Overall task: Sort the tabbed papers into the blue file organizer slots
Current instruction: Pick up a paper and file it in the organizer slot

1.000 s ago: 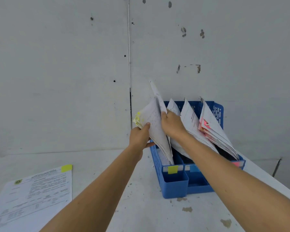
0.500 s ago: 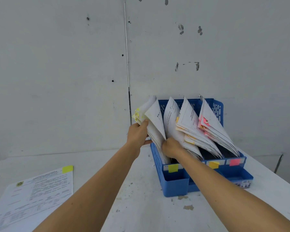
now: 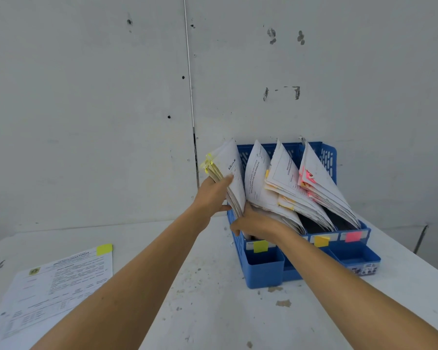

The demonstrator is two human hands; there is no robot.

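Observation:
A blue file organizer (image 3: pixel 263 271) stands on the white table against the wall, its slots marked by yellow, orange and pink front labels. Paper bundles lean in the slots: a yellow-tabbed bundle (image 3: pixel 229 173) at the left, then a white bundle (image 3: pixel 257 183), an orange-tabbed bundle (image 3: pixel 286 183) and a pink-tabbed bundle (image 3: pixel 319 180). My left hand (image 3: pixel 211 195) grips the yellow-tabbed bundle from its left side, thumb across the front sheet. My right hand (image 3: pixel 256 223) holds the lower edge of that bundle at the mouth of the left slot, fingers curled round the paper.
A printed sheet with a yellow tab (image 3: pixel 58 281) lies flat on the table (image 3: pixel 200 311) at the near left. The grey wall rises directly behind the organizer. Paint chips speckle the tabletop in front of the organizer.
My right hand dropped from the top of the bundles to the base of the left slot. The yellow-tabbed bundle settled more upright into that slot, and the raised sheet went down.

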